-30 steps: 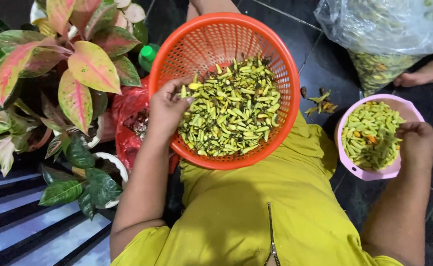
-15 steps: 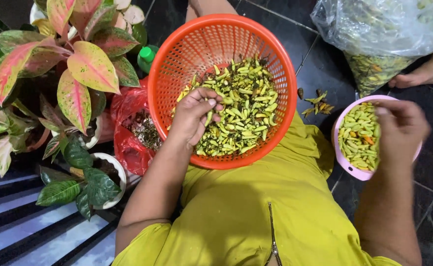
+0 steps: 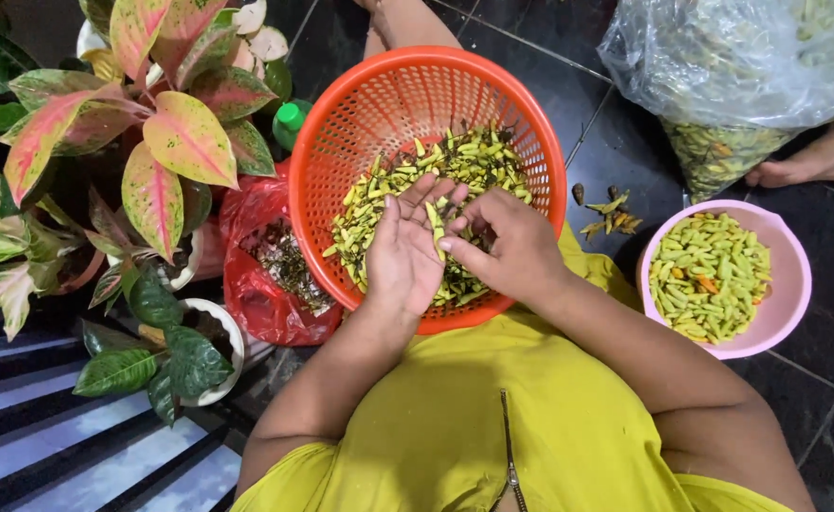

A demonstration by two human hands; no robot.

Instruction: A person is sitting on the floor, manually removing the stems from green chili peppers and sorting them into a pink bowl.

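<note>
Now both hands (image 3: 455,246) over mesh basket (image 3: 341,152)

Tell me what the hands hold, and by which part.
The left hand cradles green chilies in its open palm; the right hand pinches one there. Which part cannot be told.

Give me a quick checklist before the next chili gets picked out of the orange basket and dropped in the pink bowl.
1. Both hands over the orange basket: ok; left hand lies palm up, right hand beside it.
2. A chili in hand: ok; the right fingertips pinch one over the left palm.
3. Stem off that chili: cannot tell, too small.
4. Pink bowl has room: ok; green chilies sit below its rim.
5. Path to the bowl: ok; only a few scraps lie on the dark floor between.
6. Red bag open for waste: ok; it gapes beside the basket.
</note>
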